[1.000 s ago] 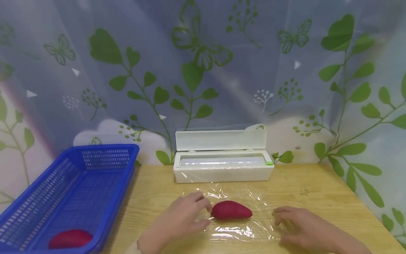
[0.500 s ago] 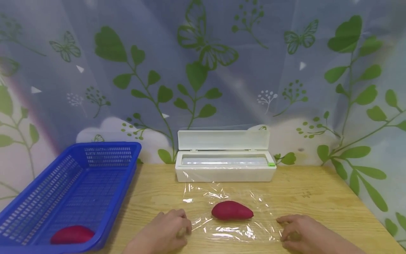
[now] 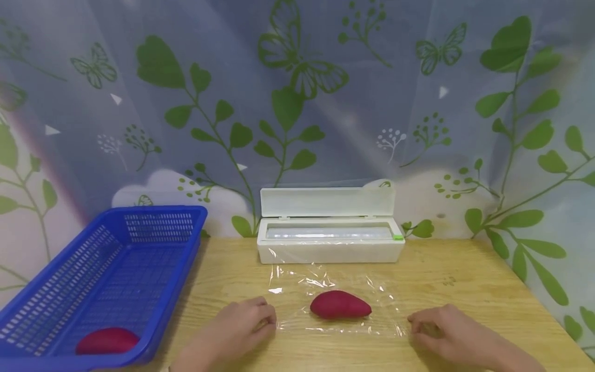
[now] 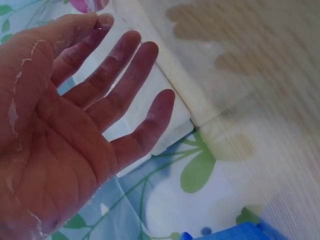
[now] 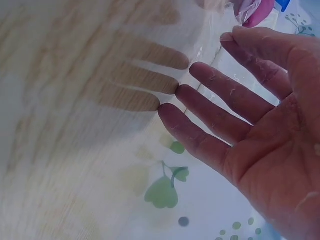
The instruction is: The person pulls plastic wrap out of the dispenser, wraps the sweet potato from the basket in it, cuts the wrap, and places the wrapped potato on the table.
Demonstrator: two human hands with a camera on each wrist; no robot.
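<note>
A dark red sweet potato (image 3: 341, 305) lies on a clear sheet of cling film (image 3: 297, 316) spread on the table. My left hand (image 3: 237, 328) is at the film's near left corner, thumb and index fingertips pinched together there. At the near right corner, my right hand (image 3: 446, 330) pinches in the same way. Between the two hands the near edge runs nearly straight. In the left wrist view, the other fingers (image 4: 132, 85) are spread apart from the pinch. The right wrist view likewise shows the remaining fingers (image 5: 215, 115) extended, and film glints beyond the fingertips.
Behind the film stands a white cling film dispenser (image 3: 330, 253) with its lid raised and a roll inside. On the left is a blue plastic basket (image 3: 174, 289) holding another red sweet potato (image 3: 107, 341). A patterned curtain (image 3: 325, 129) hangs behind the wooden table (image 3: 483, 279).
My left hand has drawn back leftward from beside the sweet potato to the film's corner. Both hands have taken the near corners, and the near edge now looks straighter and farther from me.
</note>
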